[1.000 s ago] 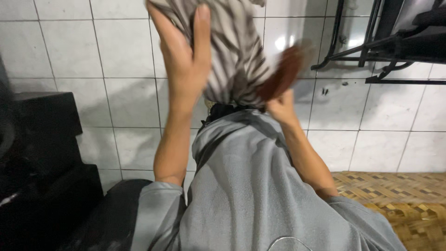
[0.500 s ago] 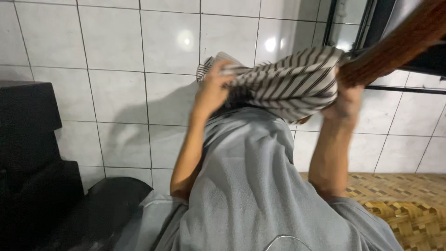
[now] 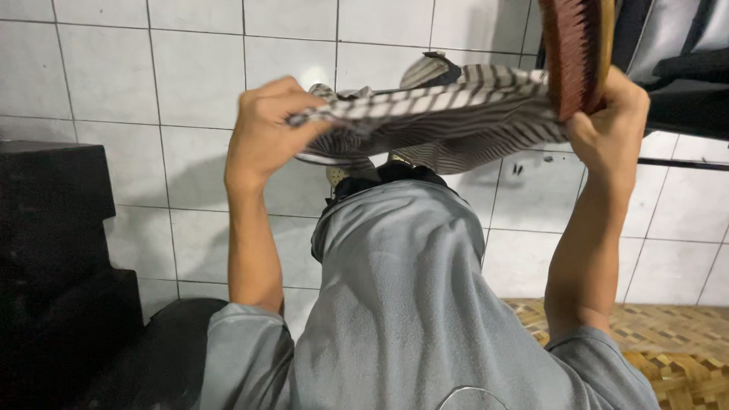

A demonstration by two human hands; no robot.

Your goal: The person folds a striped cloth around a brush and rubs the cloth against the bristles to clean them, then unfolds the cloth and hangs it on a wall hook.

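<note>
A grey-and-white striped cloth (image 3: 440, 114) is stretched out level between my two raised hands, above my grey shirt. My left hand (image 3: 266, 129) grips its left end in a closed fist. My right hand (image 3: 607, 125) holds the cloth's right end together with a brown bristled brush (image 3: 573, 53), whose bristles face left and which sticks up past the top edge of the view. Part of a shoe shows just below the cloth.
White tiled floor (image 3: 152, 91) fills most of the view. Black stepped blocks (image 3: 53, 220) stand at the left. A woven mat (image 3: 668, 342) lies at the lower right. A black metal frame with a dark padded seat (image 3: 676, 68) is at the upper right.
The cloth was bunched up near the top a second ago; my hands have moved apart and pulled it out flat. The brush now stands upright at the right.
</note>
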